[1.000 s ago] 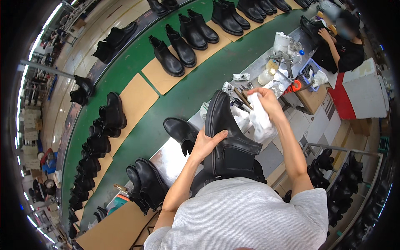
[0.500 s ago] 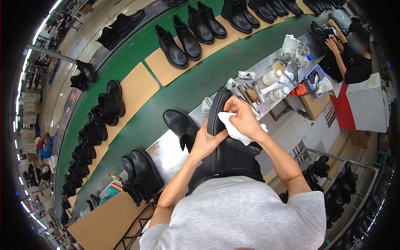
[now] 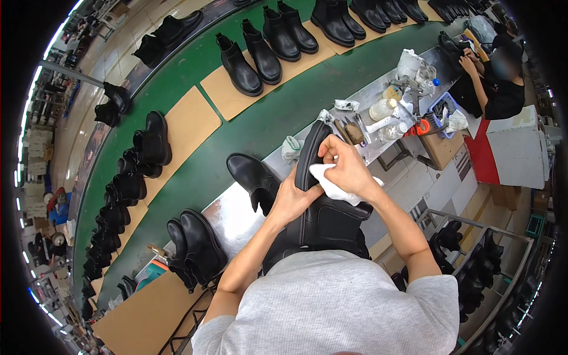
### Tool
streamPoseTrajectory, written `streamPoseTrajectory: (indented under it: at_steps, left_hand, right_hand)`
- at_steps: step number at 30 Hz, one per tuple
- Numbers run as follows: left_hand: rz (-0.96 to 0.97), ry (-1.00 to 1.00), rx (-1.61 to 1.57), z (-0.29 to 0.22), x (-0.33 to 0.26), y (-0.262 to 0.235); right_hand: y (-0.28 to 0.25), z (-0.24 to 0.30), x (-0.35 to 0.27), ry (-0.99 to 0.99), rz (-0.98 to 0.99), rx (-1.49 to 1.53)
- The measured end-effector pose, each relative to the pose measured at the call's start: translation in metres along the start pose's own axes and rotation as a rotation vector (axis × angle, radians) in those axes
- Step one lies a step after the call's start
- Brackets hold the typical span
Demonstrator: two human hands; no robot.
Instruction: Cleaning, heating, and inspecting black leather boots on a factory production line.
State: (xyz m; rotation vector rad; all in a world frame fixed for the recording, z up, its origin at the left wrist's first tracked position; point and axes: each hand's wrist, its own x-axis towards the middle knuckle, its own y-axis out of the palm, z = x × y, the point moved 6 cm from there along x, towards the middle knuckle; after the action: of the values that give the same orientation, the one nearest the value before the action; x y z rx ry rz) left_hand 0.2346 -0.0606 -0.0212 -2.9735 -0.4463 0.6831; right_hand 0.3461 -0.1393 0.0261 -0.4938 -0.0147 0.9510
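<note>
A black leather boot is held over my lap, its sole edge turned up and its toe pointing away from me. My left hand is closed around its side near the middle of the sole. My right hand has its fingers bent around a white cloth, pressed close to the boot's upper beside the sole edge. The right fingertips are partly hidden by the hand. Just left of my hands, another black boot lies on the metal bench.
Beyond the bench runs a green conveyor with cardboard sheets and rows of black boots. Bottles, brushes and orange-handled scissors crowd the bench at right. A co-worker sits at far right. A boot rack stands lower right.
The whole view has shifted slightly, so the surroundings sit a little further left. Both hands keep nearly the same hold on the boot and cloth.
</note>
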Motion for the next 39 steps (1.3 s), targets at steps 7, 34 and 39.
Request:
streamPoseTrajectory:
  at_steps: [7,34,39]
  left_hand:
    - [-0.029,0.082,0.052,-0.004,-0.001,-0.001]
    - [-0.015,0.106,0.031,-0.004,-0.005,0.000]
    - [-0.015,0.097,0.034,-0.005,-0.004,0.001]
  right_hand:
    - [0.000,0.008,-0.008,-0.047,-0.072,0.003]
    - [-0.002,0.004,-0.013,-0.010,-0.103,0.120]
    - [-0.006,-0.001,-0.006,0.025,-0.083,0.103]
